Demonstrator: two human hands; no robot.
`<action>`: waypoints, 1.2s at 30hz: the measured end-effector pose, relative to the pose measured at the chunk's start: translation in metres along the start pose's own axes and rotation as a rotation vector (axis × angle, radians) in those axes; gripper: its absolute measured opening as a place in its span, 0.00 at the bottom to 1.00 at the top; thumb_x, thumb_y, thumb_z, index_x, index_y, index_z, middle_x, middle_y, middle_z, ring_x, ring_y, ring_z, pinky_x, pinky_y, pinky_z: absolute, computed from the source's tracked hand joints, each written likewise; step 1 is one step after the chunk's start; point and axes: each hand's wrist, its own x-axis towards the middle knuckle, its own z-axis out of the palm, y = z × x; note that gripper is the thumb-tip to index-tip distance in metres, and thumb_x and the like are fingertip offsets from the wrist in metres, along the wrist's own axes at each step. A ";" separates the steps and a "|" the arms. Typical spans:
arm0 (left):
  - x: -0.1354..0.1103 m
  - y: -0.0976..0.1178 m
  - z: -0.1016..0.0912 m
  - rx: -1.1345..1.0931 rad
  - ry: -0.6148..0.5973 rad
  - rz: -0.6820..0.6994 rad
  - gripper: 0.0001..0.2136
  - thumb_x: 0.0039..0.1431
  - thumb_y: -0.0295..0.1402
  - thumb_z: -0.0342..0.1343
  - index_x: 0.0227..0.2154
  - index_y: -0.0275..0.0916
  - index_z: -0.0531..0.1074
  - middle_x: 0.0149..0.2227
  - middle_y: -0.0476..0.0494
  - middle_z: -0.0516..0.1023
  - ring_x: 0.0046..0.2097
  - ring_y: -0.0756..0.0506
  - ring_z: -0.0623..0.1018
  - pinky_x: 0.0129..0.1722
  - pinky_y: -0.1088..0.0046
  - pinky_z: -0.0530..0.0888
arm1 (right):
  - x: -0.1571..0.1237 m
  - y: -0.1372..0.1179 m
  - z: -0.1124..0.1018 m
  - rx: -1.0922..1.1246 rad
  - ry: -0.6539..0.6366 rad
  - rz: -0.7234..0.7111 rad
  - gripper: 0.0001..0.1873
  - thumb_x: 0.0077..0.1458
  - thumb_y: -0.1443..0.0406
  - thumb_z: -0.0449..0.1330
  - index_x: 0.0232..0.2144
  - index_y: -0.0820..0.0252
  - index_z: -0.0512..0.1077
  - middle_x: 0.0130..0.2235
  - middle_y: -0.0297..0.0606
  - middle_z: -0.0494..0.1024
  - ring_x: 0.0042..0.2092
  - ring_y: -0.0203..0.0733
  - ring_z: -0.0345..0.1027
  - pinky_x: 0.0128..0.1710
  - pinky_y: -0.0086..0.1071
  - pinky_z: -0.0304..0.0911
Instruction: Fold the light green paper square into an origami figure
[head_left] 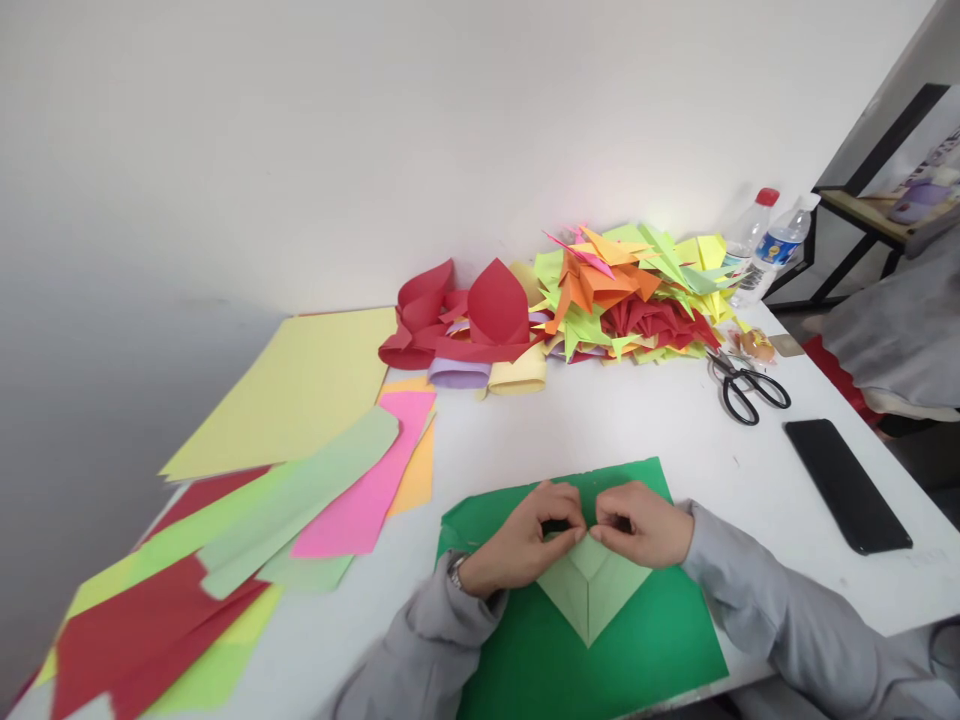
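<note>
A pale green folded paper (592, 585) lies on a dark green sheet (652, 640), its lower corner pointing toward me and creases running down its middle. At its upper edge, my left hand (529, 535) pinches the paper between thumb and index finger. Close beside it, my right hand (641, 522) pinches the same edge, the two sets of fingertips nearly touching. Both hands cover the top part of the paper, so its full outline is hidden.
Colored paper strips (300, 500) and a yellow sheet stack (292, 385) lie left. Red rolled papers (499, 305) and a heap of folded papers (607, 290) stand along the wall. Scissors (742, 385), a black phone (847, 485) and plastic bottles (776, 245) are on the right.
</note>
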 end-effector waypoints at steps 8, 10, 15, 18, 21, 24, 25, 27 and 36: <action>0.000 0.002 -0.003 0.012 -0.009 0.008 0.21 0.62 0.47 0.48 0.22 0.38 0.71 0.26 0.47 0.71 0.32 0.47 0.70 0.42 0.65 0.63 | 0.000 0.005 -0.004 0.014 -0.086 -0.034 0.20 0.59 0.58 0.51 0.19 0.57 0.53 0.18 0.25 0.54 0.21 0.30 0.48 0.22 0.27 0.45; 0.000 0.001 -0.003 -0.001 -0.012 0.010 0.21 0.62 0.48 0.49 0.22 0.38 0.70 0.25 0.48 0.70 0.31 0.48 0.70 0.42 0.66 0.63 | 0.000 0.007 -0.006 0.019 -0.106 -0.034 0.23 0.60 0.56 0.50 0.17 0.57 0.51 0.17 0.24 0.53 0.20 0.30 0.47 0.22 0.27 0.44; 0.001 -0.002 -0.003 -0.038 -0.017 0.007 0.24 0.60 0.52 0.50 0.18 0.38 0.62 0.22 0.52 0.63 0.29 0.49 0.66 0.39 0.68 0.62 | 0.000 0.008 -0.013 0.099 -0.180 -0.042 0.27 0.60 0.51 0.50 0.16 0.57 0.49 0.17 0.24 0.50 0.20 0.29 0.44 0.21 0.27 0.43; 0.002 -0.002 -0.005 -0.048 -0.050 0.007 0.25 0.60 0.53 0.49 0.18 0.38 0.56 0.21 0.54 0.57 0.28 0.50 0.62 0.39 0.69 0.61 | 0.001 0.008 -0.016 0.167 -0.213 -0.008 0.28 0.59 0.49 0.51 0.15 0.57 0.49 0.17 0.23 0.49 0.20 0.29 0.43 0.21 0.27 0.43; 0.001 -0.004 -0.009 -0.129 -0.049 -0.013 0.26 0.59 0.52 0.50 0.17 0.39 0.50 0.20 0.55 0.53 0.26 0.51 0.58 0.35 0.70 0.61 | -0.001 0.013 -0.021 0.258 -0.224 0.043 0.30 0.57 0.46 0.54 0.15 0.57 0.49 0.17 0.23 0.48 0.20 0.28 0.42 0.20 0.26 0.42; 0.000 -0.009 -0.014 -0.296 -0.005 -0.087 0.26 0.59 0.50 0.52 0.16 0.39 0.48 0.20 0.55 0.53 0.24 0.52 0.56 0.27 0.74 0.58 | -0.004 0.023 -0.032 0.403 -0.142 0.146 0.32 0.53 0.43 0.57 0.15 0.57 0.49 0.17 0.22 0.48 0.20 0.27 0.40 0.19 0.26 0.39; -0.001 -0.010 -0.015 -0.326 -0.003 -0.109 0.26 0.59 0.50 0.52 0.16 0.39 0.49 0.20 0.55 0.54 0.24 0.53 0.56 0.26 0.74 0.57 | -0.005 0.026 -0.036 0.450 -0.112 0.193 0.32 0.52 0.42 0.57 0.15 0.57 0.51 0.17 0.22 0.48 0.20 0.27 0.40 0.19 0.26 0.39; -0.001 -0.011 -0.016 -0.342 0.011 -0.140 0.26 0.58 0.51 0.53 0.16 0.39 0.51 0.20 0.55 0.54 0.24 0.53 0.56 0.25 0.74 0.56 | -0.006 0.031 -0.043 0.529 -0.084 0.253 0.32 0.50 0.41 0.58 0.16 0.57 0.52 0.17 0.21 0.50 0.19 0.26 0.42 0.18 0.25 0.40; 0.005 0.005 -0.006 -0.110 -0.030 -0.030 0.23 0.60 0.55 0.46 0.24 0.38 0.64 0.27 0.50 0.65 0.31 0.49 0.65 0.35 0.71 0.62 | 0.001 0.011 -0.023 0.470 -0.222 0.155 0.32 0.51 0.42 0.57 0.15 0.58 0.52 0.16 0.21 0.48 0.20 0.27 0.39 0.19 0.26 0.39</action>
